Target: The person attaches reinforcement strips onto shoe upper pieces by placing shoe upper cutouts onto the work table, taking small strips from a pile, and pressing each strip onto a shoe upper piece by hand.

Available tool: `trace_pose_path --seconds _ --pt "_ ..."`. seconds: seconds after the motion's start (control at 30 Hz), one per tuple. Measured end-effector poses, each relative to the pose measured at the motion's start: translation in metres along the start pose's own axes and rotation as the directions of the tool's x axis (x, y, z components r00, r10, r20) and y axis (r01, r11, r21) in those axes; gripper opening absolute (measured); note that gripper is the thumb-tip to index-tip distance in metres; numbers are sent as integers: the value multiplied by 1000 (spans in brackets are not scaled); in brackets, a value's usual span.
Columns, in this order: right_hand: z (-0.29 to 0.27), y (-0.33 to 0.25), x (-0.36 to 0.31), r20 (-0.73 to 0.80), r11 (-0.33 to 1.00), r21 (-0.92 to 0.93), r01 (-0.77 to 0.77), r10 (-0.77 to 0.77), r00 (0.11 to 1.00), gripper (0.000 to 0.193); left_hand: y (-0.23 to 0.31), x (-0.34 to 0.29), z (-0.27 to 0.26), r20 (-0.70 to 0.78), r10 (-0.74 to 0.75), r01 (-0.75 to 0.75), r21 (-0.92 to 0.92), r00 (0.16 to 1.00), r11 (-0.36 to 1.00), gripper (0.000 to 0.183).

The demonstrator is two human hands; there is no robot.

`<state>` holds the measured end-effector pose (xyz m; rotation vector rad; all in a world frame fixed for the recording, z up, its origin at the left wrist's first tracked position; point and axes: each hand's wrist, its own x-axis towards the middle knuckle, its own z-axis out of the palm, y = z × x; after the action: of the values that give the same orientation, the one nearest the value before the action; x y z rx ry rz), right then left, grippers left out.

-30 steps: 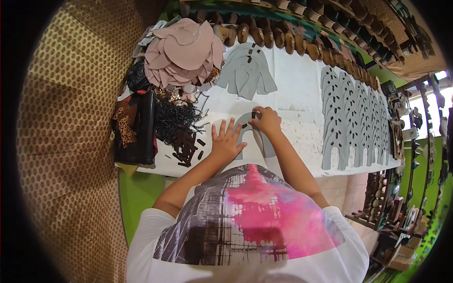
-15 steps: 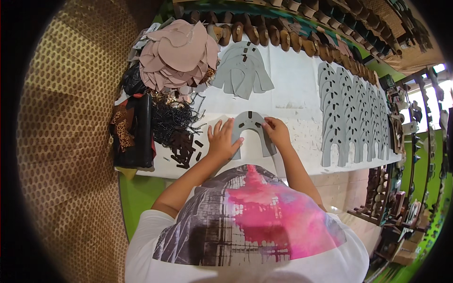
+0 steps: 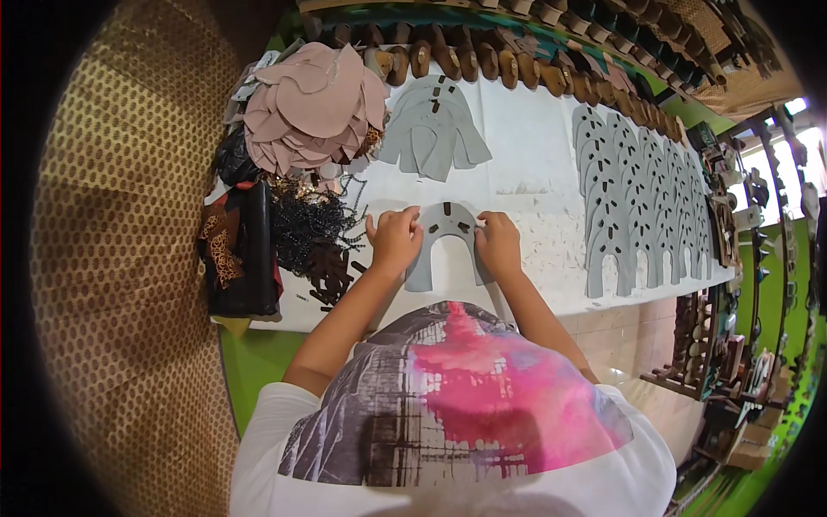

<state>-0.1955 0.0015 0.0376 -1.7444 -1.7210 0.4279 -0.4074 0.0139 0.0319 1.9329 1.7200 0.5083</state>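
A grey U-shaped shoe upper piece [image 3: 448, 219] lies on the white table before me, its curved end away from me and its two legs toward me. Three small dark strips sit on its curved part. My left hand [image 3: 396, 242] is closed at the piece's left edge, fingers curled and thumb toward it. At the right edge my right hand [image 3: 500, 246] is closed too, its fingertips against the piece. Small dark brown strips [image 3: 329, 271] lie in a loose heap left of my left hand.
Overlapping grey pieces [image 3: 413, 153] lie beyond my hands, and rows of similar pieces [image 3: 595, 277] with dark strips cover the table's right. At left are stacked pink pieces [image 3: 314, 90], tangled black trim [image 3: 310, 215] and a black case [image 3: 250, 258]. Brown shoe lasts [image 3: 466, 62] line the back.
My left hand has gone from lying flat with spread fingers to curled fingers at the piece's left edge. The right hand stays at the right edge. The whole view has shifted slightly.
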Motion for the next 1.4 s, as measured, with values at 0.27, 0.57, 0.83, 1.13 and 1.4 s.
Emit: trace_pose_path --seconds 0.27,0.57,0.83,1.13,1.4 --pt "1 -3 -22 123 895 -354 272 -244 962 31 6 -13 19 -158 141 -112 180 977 977 47" --pt "17 -1 -3 52 976 -211 61 -51 997 36 -1 4 25 -144 -33 13 -141 989 990 44" --pt "12 14 35 296 988 57 -147 124 947 32 7 22 5 -62 5 -8 -34 998 999 22" --pt "4 1 33 472 942 209 -264 140 871 33 4 21 17 -92 88 -94 -68 992 993 31" --pt "-5 -3 44 639 941 178 -288 112 761 34 -4 31 6 145 140 -137 -34 979 990 41"
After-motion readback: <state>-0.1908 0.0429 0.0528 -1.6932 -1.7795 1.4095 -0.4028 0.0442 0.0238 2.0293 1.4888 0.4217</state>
